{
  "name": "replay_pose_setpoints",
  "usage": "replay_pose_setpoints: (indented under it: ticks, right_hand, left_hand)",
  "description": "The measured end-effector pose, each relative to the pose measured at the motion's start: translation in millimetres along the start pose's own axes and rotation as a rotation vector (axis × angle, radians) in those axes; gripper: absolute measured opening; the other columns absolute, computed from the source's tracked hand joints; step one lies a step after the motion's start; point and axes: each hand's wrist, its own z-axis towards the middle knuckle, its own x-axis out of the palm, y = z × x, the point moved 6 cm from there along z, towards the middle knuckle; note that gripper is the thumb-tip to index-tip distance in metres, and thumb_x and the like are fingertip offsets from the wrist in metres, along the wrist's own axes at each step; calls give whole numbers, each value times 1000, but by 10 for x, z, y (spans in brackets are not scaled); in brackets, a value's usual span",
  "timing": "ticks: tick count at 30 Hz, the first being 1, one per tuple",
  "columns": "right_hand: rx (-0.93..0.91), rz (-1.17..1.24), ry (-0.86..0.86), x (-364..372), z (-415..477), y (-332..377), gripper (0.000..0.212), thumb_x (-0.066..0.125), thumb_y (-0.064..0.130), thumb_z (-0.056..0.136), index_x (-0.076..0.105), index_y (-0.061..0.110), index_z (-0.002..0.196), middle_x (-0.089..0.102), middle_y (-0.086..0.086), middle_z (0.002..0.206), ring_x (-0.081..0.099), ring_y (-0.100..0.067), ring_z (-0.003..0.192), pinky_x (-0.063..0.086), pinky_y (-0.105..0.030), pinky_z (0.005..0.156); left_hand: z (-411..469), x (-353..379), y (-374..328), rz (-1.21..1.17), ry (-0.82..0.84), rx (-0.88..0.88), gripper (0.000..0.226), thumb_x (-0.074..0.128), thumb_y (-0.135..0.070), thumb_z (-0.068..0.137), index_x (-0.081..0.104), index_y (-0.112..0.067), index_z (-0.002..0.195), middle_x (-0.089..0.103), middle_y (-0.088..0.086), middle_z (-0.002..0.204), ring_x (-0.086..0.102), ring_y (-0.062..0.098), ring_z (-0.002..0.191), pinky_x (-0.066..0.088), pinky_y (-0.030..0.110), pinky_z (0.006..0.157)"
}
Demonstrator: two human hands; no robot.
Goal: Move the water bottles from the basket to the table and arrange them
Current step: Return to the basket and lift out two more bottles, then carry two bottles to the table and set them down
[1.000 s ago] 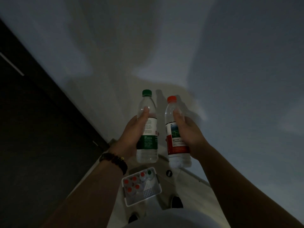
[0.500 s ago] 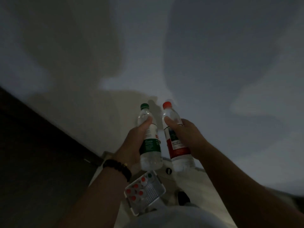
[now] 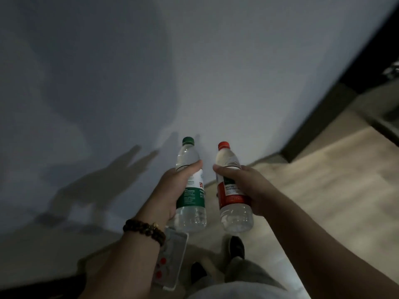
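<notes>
- Both hands are raised in front of the body, each wrapped around a water bottle: the left hand [image 3: 172, 190] grips the green-capped bottle [image 3: 191, 203] around its label, and the right hand [image 3: 248, 186] grips the red-capped bottle [image 3: 233, 199] the same way.
- Both bottles are held upright in the air, side by side and just apart, caps pointing toward the pale wall [image 3: 194, 72].
- A dark beaded bracelet [image 3: 144, 230] circles the left wrist.
- Below that wrist, the white basket [image 3: 180, 255] sits on the floor, partly hidden by the forearm; red caps [image 3: 163, 260] of bottles inside it show through.
- Dark shoes [image 3: 236, 247] stand on the light wood-look floor [image 3: 323, 180] beside the basket.
- Shadows of the arms and bottles fall on the wall to the left.
</notes>
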Motion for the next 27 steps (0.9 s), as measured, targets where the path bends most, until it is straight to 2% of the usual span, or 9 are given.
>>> replay_pose_setpoints:
  ticks: [3, 6, 12, 17, 21, 23, 25, 27]
  right_hand:
    - [-25, 129, -153, -560, -232, -117, 46, 86, 32, 82, 62, 13, 116, 72, -20, 94, 71, -33, 76, 62, -54, 78]
    - [-41, 257, -279, -1149, -470, -302, 53, 88, 36, 78, 63, 14, 118, 73, -19, 93, 72, -35, 76, 62, -53, 75]
    - [-85, 419, -525, -2285, -1155, -730, 56, 89, 42, 76, 59, 20, 118, 71, -20, 98, 73, -38, 77, 60, -64, 78]
    - [-123, 535, -727, -3425, -1823, -1244, 58, 85, 50, 76, 58, 23, 119, 72, -19, 103, 74, -33, 74, 62, -60, 75]
    - [-103, 609, -835, -4332, -2336, -1598, 66, 83, 59, 72, 61, 15, 116, 74, -21, 100, 76, -38, 77, 61, -63, 77]
    - [-106, 617, -857, -4742, -2584, -1726, 56, 81, 58, 75, 69, 12, 105, 76, -21, 90, 77, -40, 78, 60, -64, 79]
    - [-93, 619, -901, -5133, -2827, -1837, 49, 80, 56, 78, 73, 11, 96, 77, -20, 87, 77, -41, 81, 60, -63, 81]
    - [-85, 651, -941, -5468, -3038, -1922, 50, 83, 55, 75, 74, 9, 95, 77, -22, 89, 76, -42, 83, 60, -64, 80]
  left_hand:
    - [63, 586, 19, 100, 106, 2, 56, 87, -41, 77, 68, -2, 112, 74, 20, 87, 71, 32, 68, 60, 39, 67]
    - [60, 1244, 75, 179, 221, -7, 58, 89, -41, 76, 67, -4, 113, 74, 22, 87, 72, 33, 69, 59, 40, 66]
    - [-90, 2627, 353, 343, 445, -26, 58, 88, -42, 76, 65, -7, 116, 74, 19, 83, 71, 33, 69, 57, 39, 66]
    - [-483, 4083, 836, 493, 627, -41, 54, 87, -41, 78, 66, -10, 117, 76, 17, 87, 74, 33, 73, 59, 40, 69]
    - [-825, 5143, 1256, 553, 673, -19, 54, 89, -40, 75, 66, -13, 116, 78, 20, 97, 75, 37, 80, 62, 49, 79]
    - [-967, 5608, 1446, 567, 683, -11, 53, 89, -38, 76, 65, -14, 117, 78, 20, 99, 76, 41, 86, 62, 56, 84]
    - [-1094, 6026, 1579, 580, 687, -19, 48, 88, -36, 78, 65, -12, 114, 78, 19, 95, 76, 38, 81, 63, 51, 81]
    - [-1217, 6389, 1672, 595, 697, -34, 46, 87, -35, 79, 66, -11, 111, 77, 16, 89, 74, 33, 74, 63, 44, 73]
